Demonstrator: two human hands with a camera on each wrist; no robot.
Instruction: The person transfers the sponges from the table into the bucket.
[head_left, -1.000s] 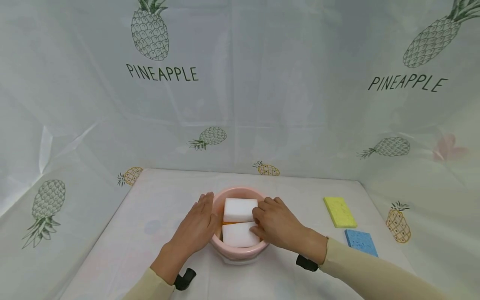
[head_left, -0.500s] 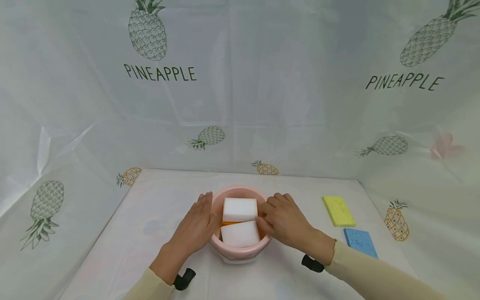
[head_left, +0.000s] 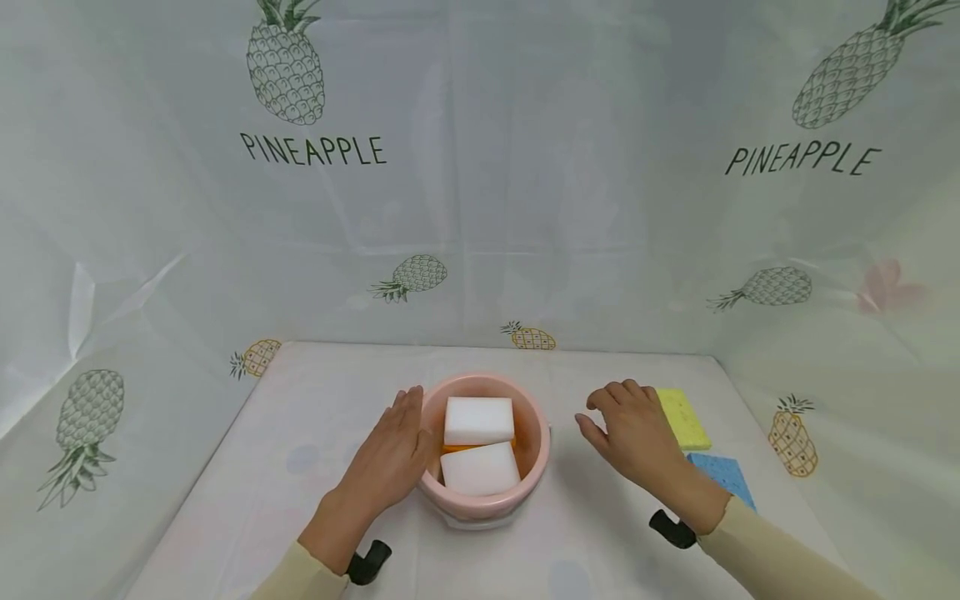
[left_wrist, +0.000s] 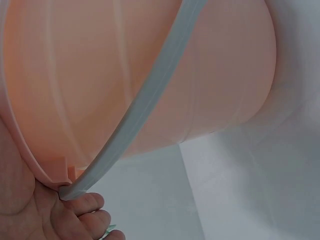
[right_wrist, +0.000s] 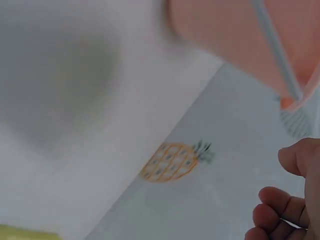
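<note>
A pink bucket point(head_left: 486, 507) with a pale handle point(left_wrist: 131, 120) stands on the table. Inside it lie two white sponge blocks, the far one point(head_left: 478, 420) and the near one point(head_left: 481, 469), with a bit of something orange between and below them. My left hand point(head_left: 385, 457) rests along the left side of the bucket's rim, fingers extended; in the left wrist view its palm touches the rim by the handle's hinge. My right hand point(head_left: 637, 429) hovers to the right of the bucket, fingers loosely bent and holding nothing. It is nearest to a yellow sponge point(head_left: 684, 418) and a blue sponge point(head_left: 723, 477).
A white cloth with faint spots covers the table point(head_left: 330, 392). Behind and at both sides hangs a pale sheet point(head_left: 555, 208) printed with pineapples. My right wrist and forearm partly cover the blue sponge in the head view.
My right hand has let go of the near white block and moved right, away from the bucket toward the yellow and blue sponges. The near block tilted slightly. My left hand stays put.
</note>
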